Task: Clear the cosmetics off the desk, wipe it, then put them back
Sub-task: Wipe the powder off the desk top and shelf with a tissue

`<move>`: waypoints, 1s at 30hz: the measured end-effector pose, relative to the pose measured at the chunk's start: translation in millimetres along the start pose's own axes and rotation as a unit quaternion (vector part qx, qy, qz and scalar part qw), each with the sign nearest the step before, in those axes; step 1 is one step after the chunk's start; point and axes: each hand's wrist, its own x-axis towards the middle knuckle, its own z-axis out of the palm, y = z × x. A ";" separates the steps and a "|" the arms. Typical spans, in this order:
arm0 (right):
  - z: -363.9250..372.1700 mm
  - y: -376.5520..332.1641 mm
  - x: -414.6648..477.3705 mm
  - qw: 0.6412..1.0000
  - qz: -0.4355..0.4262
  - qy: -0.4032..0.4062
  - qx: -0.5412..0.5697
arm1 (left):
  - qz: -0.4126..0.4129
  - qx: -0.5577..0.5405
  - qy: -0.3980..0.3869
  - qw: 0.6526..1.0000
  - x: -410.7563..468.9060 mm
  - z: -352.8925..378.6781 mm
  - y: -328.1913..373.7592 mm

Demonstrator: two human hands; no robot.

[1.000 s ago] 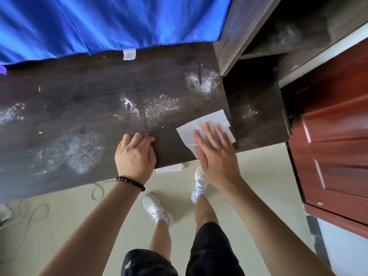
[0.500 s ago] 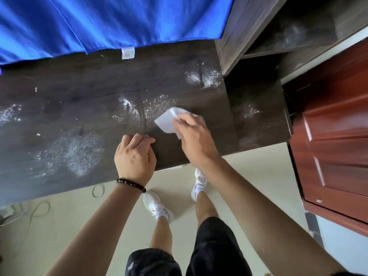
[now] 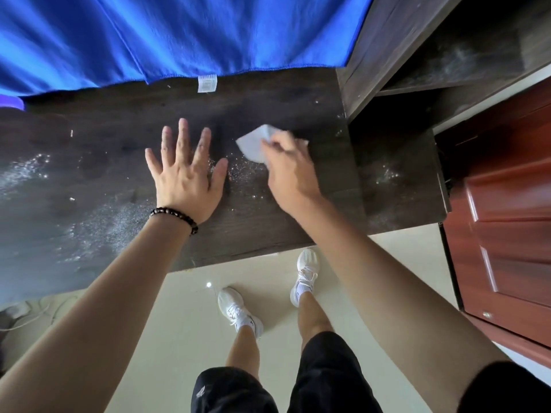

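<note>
The dark wooden desk (image 3: 268, 108) carries patches of white dust, thickest at the left (image 3: 98, 225) and thinner between my hands. My left hand (image 3: 186, 174) lies flat on the desktop with its fingers spread. To its right, my right hand (image 3: 290, 171) grips a white tissue (image 3: 253, 143) and presses it on the desk; the hand is blurred. No cosmetics show on the desk.
A blue cloth (image 3: 167, 34) hangs over the desk's far edge, with a white label (image 3: 207, 83). A dark shelf unit (image 3: 447, 55) rises at the right, and a lower dusty ledge (image 3: 393, 177) sits beside the desk. A red-brown door (image 3: 507, 222) stands at the far right. Cables (image 3: 29, 311) lie on the floor at the left.
My left hand went from curled at the desk's front edge to flat and spread further in. My right hand swept the tissue left, then away from me towards the back right.
</note>
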 end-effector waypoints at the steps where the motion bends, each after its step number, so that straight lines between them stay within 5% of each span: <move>1: 1.1 -4.2 -7.7 0.999 -0.031 -0.022 0.012 | -0.009 -0.001 -0.006 1.000 2.7 0.7 -1.1; 3: -5.6 3.2 -6.9 0.999 -0.028 -0.030 0.034 | -0.029 0.000 -0.015 0.999 3.8 3.6 -3.3; 8: -30.9 48.7 65.7 0.985 0.128 0.110 -0.038 | -0.038 -0.001 -0.009 0.999 0.6 10.1 -6.6; 10: -25.8 48.8 84.7 0.978 0.176 0.089 -0.069 | -0.038 0.001 -0.009 0.999 0.2 10.6 -7.8; 17: 4.2 4.9 8.6 0.997 -0.038 -0.008 -0.072 | -0.036 0.000 -0.006 0.999 0.9 14.5 -9.0; 22: -6.4 40.2 -28.8 0.996 0.002 -0.052 -0.076 | -0.037 -0.002 -0.008 0.999 1.3 14.7 -8.5; 30: -25.8 56.5 56.9 0.987 0.068 -0.091 -0.117 | -0.039 -0.003 -0.002 0.999 1.2 12.9 -6.8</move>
